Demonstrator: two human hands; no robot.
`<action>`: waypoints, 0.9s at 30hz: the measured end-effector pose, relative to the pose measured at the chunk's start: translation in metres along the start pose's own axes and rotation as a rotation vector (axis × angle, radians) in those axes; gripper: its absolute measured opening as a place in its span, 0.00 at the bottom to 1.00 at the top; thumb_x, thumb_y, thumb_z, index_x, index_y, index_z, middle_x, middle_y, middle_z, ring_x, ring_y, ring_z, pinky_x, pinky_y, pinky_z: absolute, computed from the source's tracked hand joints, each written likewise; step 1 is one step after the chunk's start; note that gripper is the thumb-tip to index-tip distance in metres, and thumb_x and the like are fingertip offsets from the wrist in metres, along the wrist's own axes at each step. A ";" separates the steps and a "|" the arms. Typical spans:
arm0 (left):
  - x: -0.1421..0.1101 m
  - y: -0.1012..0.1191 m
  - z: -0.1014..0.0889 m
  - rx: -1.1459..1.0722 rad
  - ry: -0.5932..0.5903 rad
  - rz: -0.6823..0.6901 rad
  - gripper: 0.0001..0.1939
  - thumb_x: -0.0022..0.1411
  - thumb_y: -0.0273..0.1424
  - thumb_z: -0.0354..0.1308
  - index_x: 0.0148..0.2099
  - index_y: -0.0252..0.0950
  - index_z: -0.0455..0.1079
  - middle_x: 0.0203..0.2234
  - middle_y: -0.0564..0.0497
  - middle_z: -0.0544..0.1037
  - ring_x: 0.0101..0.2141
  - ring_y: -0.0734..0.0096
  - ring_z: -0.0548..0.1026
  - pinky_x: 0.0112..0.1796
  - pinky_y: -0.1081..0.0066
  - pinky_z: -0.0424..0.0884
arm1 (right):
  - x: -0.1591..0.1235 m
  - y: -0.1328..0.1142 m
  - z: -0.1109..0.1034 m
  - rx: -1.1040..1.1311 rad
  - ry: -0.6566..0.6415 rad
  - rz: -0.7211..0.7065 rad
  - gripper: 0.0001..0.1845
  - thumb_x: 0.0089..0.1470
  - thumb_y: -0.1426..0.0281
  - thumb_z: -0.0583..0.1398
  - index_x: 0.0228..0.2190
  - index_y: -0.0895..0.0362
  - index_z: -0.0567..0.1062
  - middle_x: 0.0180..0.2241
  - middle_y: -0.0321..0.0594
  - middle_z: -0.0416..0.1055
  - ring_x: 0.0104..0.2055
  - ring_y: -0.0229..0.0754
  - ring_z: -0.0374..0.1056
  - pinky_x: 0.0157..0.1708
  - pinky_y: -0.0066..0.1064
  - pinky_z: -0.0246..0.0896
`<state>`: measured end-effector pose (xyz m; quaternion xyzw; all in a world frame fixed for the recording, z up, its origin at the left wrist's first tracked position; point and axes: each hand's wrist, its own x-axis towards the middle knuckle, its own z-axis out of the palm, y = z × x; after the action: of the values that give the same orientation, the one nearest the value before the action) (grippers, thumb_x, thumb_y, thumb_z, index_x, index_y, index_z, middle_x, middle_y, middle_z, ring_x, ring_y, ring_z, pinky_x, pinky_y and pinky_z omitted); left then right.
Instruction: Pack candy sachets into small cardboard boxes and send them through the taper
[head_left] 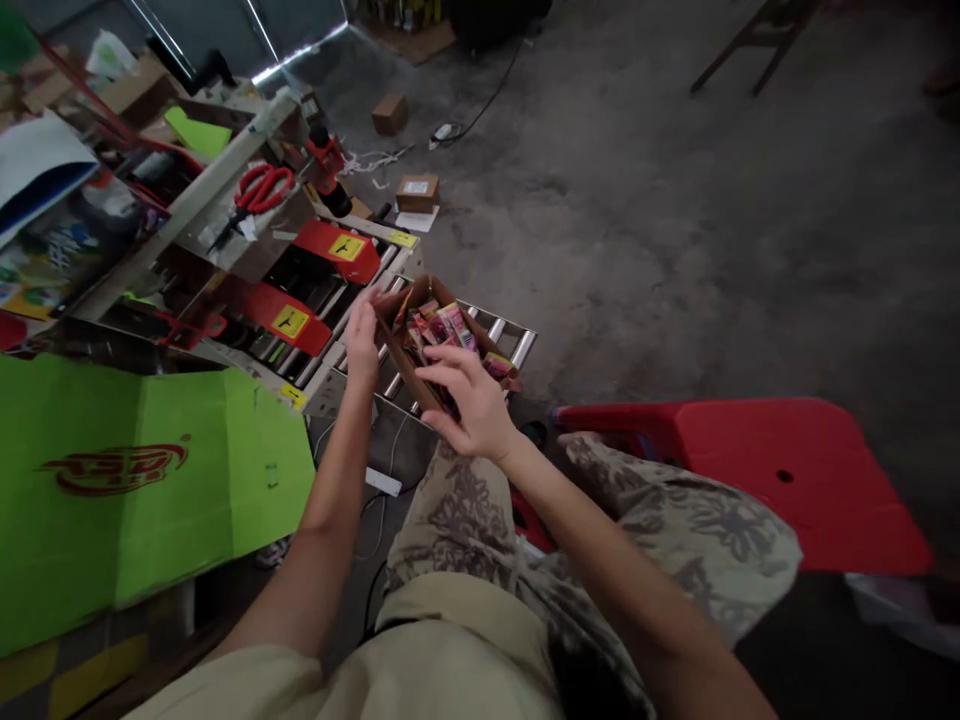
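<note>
An open brown cardboard box (pixel 401 362) sits at the end of a roller conveyor (pixel 523 347), in front of my knees. Inside it are small pink and purple packets (pixel 454 325), packed close together. My left hand (pixel 363 338) lies against the box's left side near its far corner, fingers stretched out and the thumb mostly hidden. Over the near part of the opening is my right hand (pixel 474 402), its fingers apart and slightly bent above the packets. It covers part of the contents, and I see nothing held in it.
Left of the box stands a machine with red guards (pixel 337 250), with red-handled scissors (pixel 262 190) on top. A green cardboard sheet (pixel 187 470) is at the left. A red plastic stool (pixel 795 480) stands right of my legs. Small cartons (pixel 417 193) and cables lie on the floor.
</note>
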<state>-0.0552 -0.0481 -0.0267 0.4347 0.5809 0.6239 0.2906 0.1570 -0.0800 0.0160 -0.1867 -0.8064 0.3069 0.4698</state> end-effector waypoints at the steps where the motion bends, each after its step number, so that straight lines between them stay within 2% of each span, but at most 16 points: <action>1: 0.007 0.001 -0.002 0.014 -0.058 0.045 0.25 0.65 0.53 0.52 0.50 0.39 0.74 0.48 0.47 0.78 0.52 0.60 0.75 0.55 0.61 0.69 | 0.005 0.007 0.002 0.041 -0.009 0.073 0.21 0.66 0.56 0.53 0.51 0.57 0.70 0.56 0.50 0.64 0.60 0.49 0.60 0.61 0.43 0.56; 3: 0.013 0.005 -0.005 0.058 -0.142 0.092 0.21 0.64 0.50 0.56 0.44 0.38 0.77 0.41 0.48 0.80 0.46 0.61 0.77 0.51 0.63 0.71 | 0.011 0.026 0.012 0.163 -0.124 0.256 0.17 0.67 0.62 0.51 0.51 0.56 0.70 0.54 0.47 0.67 0.58 0.46 0.63 0.60 0.43 0.58; 5: 0.010 0.011 -0.009 0.140 -0.169 0.118 0.17 0.64 0.46 0.56 0.41 0.38 0.78 0.36 0.49 0.80 0.40 0.64 0.77 0.46 0.65 0.73 | 0.013 0.046 0.028 0.257 -0.265 0.414 0.15 0.65 0.70 0.51 0.50 0.57 0.70 0.51 0.46 0.70 0.55 0.43 0.66 0.58 0.40 0.62; 8: 0.004 0.022 -0.015 0.318 -0.262 0.146 0.15 0.64 0.42 0.56 0.35 0.38 0.78 0.30 0.50 0.78 0.35 0.68 0.76 0.40 0.68 0.72 | 0.009 0.065 0.053 0.183 -0.370 0.470 0.18 0.57 0.77 0.56 0.49 0.60 0.71 0.52 0.48 0.70 0.56 0.45 0.65 0.59 0.40 0.60; 11: 0.009 0.033 -0.014 0.492 -0.483 0.142 0.17 0.64 0.42 0.55 0.29 0.37 0.77 0.26 0.51 0.78 0.32 0.69 0.74 0.37 0.69 0.69 | 0.005 0.067 0.063 0.105 -0.373 0.422 0.19 0.55 0.79 0.56 0.49 0.61 0.72 0.53 0.50 0.70 0.56 0.47 0.65 0.59 0.41 0.59; 13: 0.019 0.036 -0.007 0.593 -0.621 0.121 0.18 0.64 0.41 0.54 0.28 0.36 0.76 0.25 0.51 0.78 0.30 0.71 0.74 0.35 0.70 0.67 | 0.004 0.065 0.060 0.128 -0.350 0.413 0.15 0.58 0.77 0.54 0.45 0.60 0.74 0.48 0.49 0.73 0.51 0.46 0.69 0.54 0.39 0.63; 15: 0.028 0.033 0.004 0.729 -0.685 0.095 0.20 0.65 0.39 0.52 0.25 0.35 0.73 0.22 0.52 0.76 0.27 0.72 0.72 0.33 0.71 0.64 | 0.004 0.063 0.055 0.132 -0.235 0.424 0.13 0.61 0.74 0.52 0.41 0.59 0.75 0.43 0.46 0.76 0.45 0.44 0.72 0.49 0.36 0.66; 17: 0.033 0.027 0.016 0.883 -0.661 0.082 0.21 0.66 0.38 0.51 0.22 0.35 0.70 0.19 0.51 0.72 0.25 0.71 0.69 0.31 0.70 0.61 | 0.004 0.059 0.049 0.103 -0.054 0.434 0.15 0.64 0.71 0.49 0.41 0.57 0.75 0.40 0.43 0.77 0.42 0.43 0.73 0.45 0.34 0.67; 19: 0.032 0.019 0.027 0.996 -0.566 0.096 0.20 0.67 0.38 0.50 0.24 0.35 0.69 0.21 0.50 0.72 0.27 0.69 0.69 0.32 0.69 0.61 | 0.003 0.051 0.041 0.065 0.077 0.408 0.16 0.65 0.70 0.48 0.41 0.56 0.75 0.39 0.41 0.77 0.41 0.42 0.74 0.44 0.33 0.68; 22: 0.023 0.010 0.036 1.070 -0.415 0.160 0.14 0.67 0.37 0.52 0.33 0.35 0.71 0.32 0.45 0.76 0.38 0.61 0.73 0.40 0.65 0.65 | 0.002 0.032 0.024 0.005 0.102 0.279 0.16 0.65 0.71 0.47 0.42 0.55 0.75 0.39 0.41 0.77 0.43 0.42 0.73 0.47 0.34 0.68; 24: 0.017 0.006 0.039 1.093 -0.344 0.180 0.12 0.66 0.39 0.54 0.41 0.35 0.70 0.41 0.41 0.75 0.46 0.54 0.71 0.48 0.60 0.65 | 0.001 0.017 0.008 -0.061 0.110 0.212 0.17 0.65 0.72 0.47 0.44 0.54 0.75 0.43 0.43 0.76 0.49 0.43 0.71 0.52 0.37 0.66; 27: 0.014 0.002 0.040 1.101 -0.301 0.153 0.17 0.68 0.40 0.51 0.51 0.34 0.68 0.50 0.37 0.72 0.54 0.47 0.67 0.55 0.53 0.62 | -0.005 0.003 -0.009 -0.231 0.206 0.276 0.19 0.65 0.67 0.51 0.54 0.55 0.70 0.55 0.49 0.68 0.61 0.50 0.62 0.62 0.49 0.56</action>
<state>-0.0258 -0.0177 -0.0240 0.6468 0.7391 0.1799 0.0550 0.1668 -0.0776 0.0141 -0.3786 -0.7507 0.2530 0.4787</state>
